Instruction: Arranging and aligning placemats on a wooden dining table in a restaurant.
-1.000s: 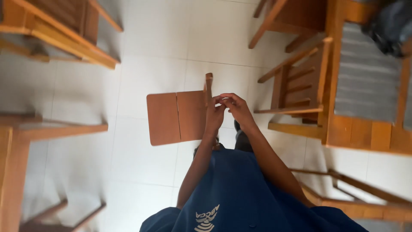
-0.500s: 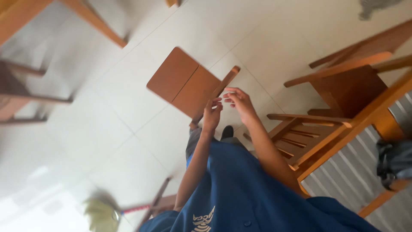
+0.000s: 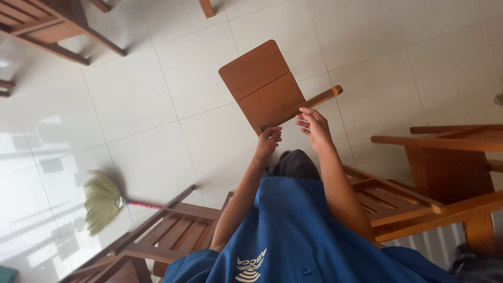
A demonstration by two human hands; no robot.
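Both hands hold a flat wooden panel (image 3: 263, 85) up in the air over the white tiled floor (image 3: 157, 105), well apart from any desk. The panel is made of two boards joined edge to edge, with a wooden bar (image 3: 314, 100) along its near side. The left hand (image 3: 268, 141) has its fingers closed on the panel's lower corner. The right hand (image 3: 314, 126) pinches at the bar, fingers together around something small that I cannot make out.

Wooden chairs (image 3: 398, 199) stand close on both sides, and a broom (image 3: 102, 200) lies on the floor to the left.

The risk here looks to be the grip: the panel is wide and is held only along one edge, so its far end hangs free and could tip or twist out of the left fingers. If it slips, it would drop to the hard tile or knock the chair frames just beside the person's legs. The right hand's light pinch seems to add little support.
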